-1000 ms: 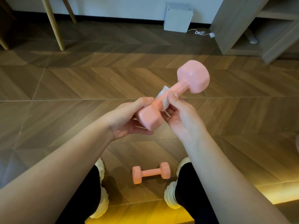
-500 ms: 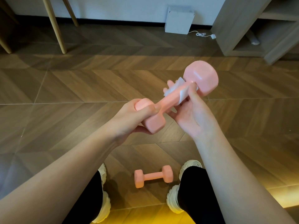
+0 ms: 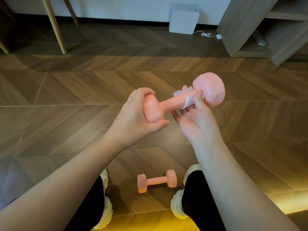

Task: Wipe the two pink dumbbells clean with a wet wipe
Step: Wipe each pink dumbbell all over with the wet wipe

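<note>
Nearest: floor dumbbell lies on the floor between the two white shoes, untouched, long axis roughly left-right.

Above it, held dumbbell is up in the air in both grips. Its long axis runs from near-left up to far-right. Left grip is curled round the near head, fingers over the top, thumb under. Right grip is palm-up under the handle, thumb and fingers pinching the wet wipe round the far end of the handle, just against the far head. That far head sticks out free beyond the right grip.

Judgement: handle wipe in progress. The wipe is at the end of its run, so the next stroke goes either back along the axis toward the left grip or out over the far head. The floor dumbbell looks not yet done.

Far: white box against the wall, shelf unit at right.
</note>
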Tool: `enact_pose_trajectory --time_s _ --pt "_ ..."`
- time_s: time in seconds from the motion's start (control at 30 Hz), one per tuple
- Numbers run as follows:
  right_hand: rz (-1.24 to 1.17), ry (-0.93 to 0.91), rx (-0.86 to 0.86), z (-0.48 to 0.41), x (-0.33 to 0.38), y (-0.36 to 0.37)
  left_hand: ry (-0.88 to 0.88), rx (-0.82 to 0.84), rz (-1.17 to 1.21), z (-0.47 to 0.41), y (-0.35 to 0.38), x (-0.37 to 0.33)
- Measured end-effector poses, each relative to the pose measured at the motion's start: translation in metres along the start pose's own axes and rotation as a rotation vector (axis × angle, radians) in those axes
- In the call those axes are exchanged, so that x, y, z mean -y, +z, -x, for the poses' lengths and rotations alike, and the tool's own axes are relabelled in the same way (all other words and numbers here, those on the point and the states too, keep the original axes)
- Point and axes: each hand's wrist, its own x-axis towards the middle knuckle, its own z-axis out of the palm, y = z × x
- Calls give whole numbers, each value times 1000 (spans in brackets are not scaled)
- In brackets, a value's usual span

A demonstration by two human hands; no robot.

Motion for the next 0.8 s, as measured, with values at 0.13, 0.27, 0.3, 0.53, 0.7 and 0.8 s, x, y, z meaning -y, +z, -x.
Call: enact_pose_trajectory --time_s 0.13,0.27,0.3,0.53,0.7,0.8 --pt "-112 9 -18 2 -1 2 227 -50 -217 0 -3 -1" --pt "-148 8 -5 4 0 -1 58 6 -79 -2 -4 -3" --pt "-146 5 5 4 0 -2 -44 39 -8 -3 -4 -3" --pt "-99 16 95 6 0 1 -539 420 689 -11 -19 -4" --pt "-106 14 94 8 -1 2 -758 530 911 -10 -23 -5" --pt "-98 10 70 6 0 1 -660 415 789 -10 -17 -6"
